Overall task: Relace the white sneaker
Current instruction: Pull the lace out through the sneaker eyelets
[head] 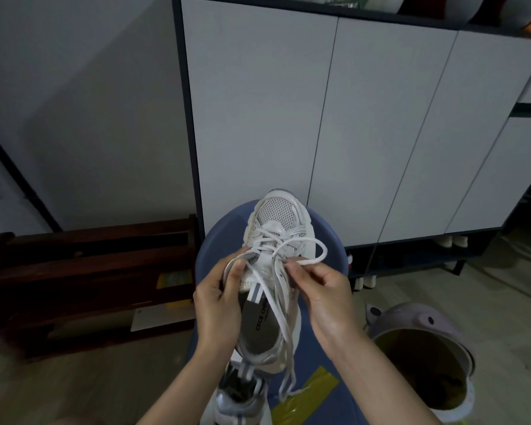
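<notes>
second sneaker (pixel 241 391) lies nearest, below both wrists. left hand (pixel 219 305) grips the white sneaker (pixel 273 240) on the blue stool (pixel 215 240); right hand (pixel 322 289) pinches the lace (pixel 314 259) beside an eyelet. slack loops could tangle or slip.

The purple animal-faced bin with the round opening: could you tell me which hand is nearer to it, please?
Right. The right hand pinches the white lace just left of the purple bin; the left hand grips the white sneaker's far side.
</notes>
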